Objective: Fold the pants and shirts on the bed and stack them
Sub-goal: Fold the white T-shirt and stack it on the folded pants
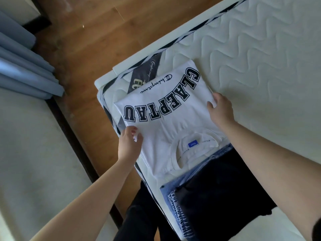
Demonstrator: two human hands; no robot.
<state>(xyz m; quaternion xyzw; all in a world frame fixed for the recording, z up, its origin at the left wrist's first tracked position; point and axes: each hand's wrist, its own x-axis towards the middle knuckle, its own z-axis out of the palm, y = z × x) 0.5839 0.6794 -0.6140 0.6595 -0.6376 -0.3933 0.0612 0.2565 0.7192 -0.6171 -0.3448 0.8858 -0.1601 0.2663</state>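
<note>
A white T-shirt (166, 122) with big black letters lies folded at the corner of the bed, collar and blue label toward me. My left hand (129, 145) pinches its left edge, thumb on top. At the shirt's right edge, my right hand (220, 108) grips the cloth with its fingers curled under. Nearer to me sits a stack with a folded black garment (225, 185) on top of blue jeans (175, 193); the shirt's collar end overlaps the stack's far edge.
The quilted white mattress (260, 58) stretches to the right and back. Its dark-trimmed corner and white bed frame (107, 79) border a wooden floor (86, 40). Blue curtains (26, 66) hang at the left. My dark-clad legs (144, 214) stand beside the bed.
</note>
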